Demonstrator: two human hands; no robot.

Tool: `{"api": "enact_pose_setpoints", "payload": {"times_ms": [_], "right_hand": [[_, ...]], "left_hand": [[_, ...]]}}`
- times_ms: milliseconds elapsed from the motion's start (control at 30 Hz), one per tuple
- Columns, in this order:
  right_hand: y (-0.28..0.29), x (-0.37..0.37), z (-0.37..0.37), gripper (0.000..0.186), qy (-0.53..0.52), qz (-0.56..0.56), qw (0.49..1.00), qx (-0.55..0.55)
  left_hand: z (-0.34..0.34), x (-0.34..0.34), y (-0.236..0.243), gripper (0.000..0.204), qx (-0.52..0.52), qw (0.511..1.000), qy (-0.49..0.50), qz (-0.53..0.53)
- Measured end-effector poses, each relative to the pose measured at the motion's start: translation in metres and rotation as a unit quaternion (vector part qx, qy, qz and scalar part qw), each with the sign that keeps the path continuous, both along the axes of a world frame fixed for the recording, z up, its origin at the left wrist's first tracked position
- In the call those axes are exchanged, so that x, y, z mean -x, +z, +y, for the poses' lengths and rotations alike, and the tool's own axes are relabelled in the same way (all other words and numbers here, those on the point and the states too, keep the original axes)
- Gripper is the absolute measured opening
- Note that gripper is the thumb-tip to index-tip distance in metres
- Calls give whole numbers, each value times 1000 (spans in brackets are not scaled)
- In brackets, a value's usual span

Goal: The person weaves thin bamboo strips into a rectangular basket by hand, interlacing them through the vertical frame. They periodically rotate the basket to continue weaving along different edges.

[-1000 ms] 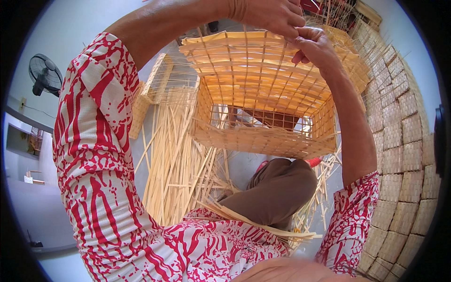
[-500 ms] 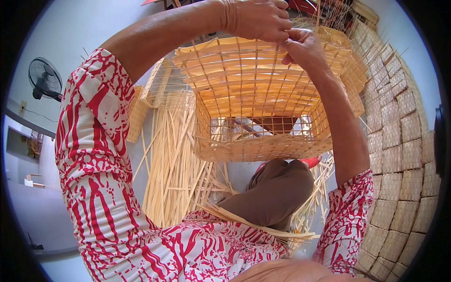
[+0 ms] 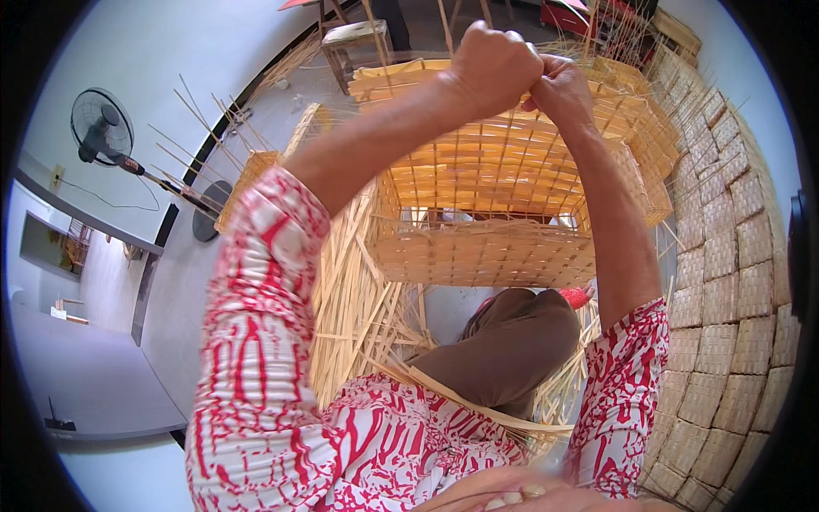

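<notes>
Head view: by the upper edge of the yellow, box-shaped woven-strip basket (image 3: pixel 486 258), left hand (image 3: pixel 499 70) and right hand (image 3: pixel 565 92) meet, closed, contents indiscernible; apparent edge-weaving next needs even tension.

shirt (image 3: pixel 418 435): was white with irregular red streaks and blotches | left sleeve (image 3: pixel 252 363), right sleeve (image 3: pixel 623 375): matched, ended near elbows | trousers (image 3: pixel 503 358): were plain brown

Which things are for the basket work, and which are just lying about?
Part of the work:
woven basket
left hand and right hand, together near its upper edge
loose strips, probably weaving material

Just about:
standing fan
stool, seemingly unused
</notes>
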State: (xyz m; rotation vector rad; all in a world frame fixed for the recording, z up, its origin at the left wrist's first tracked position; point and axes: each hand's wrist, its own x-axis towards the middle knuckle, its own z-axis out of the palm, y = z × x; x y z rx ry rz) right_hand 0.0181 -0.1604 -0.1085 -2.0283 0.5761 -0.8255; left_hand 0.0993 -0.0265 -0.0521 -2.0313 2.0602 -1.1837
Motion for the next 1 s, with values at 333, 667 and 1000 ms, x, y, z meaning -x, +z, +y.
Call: {"api": "enact_pose_setpoints", "payload": {"times_ms": [333,667,1000], "right_hand": [[20,19,5,23,27,7,999,-36],[26,23,2,27,26,21,999,-34],[26,16,46,11,73,-114,914,383]], "left_hand": [[65,-42,-85,29,239,714,-106,649],[48,-60,-101,24,231,821,-44,520],[72,-75,-91,16,125,789,-94,594]]}}
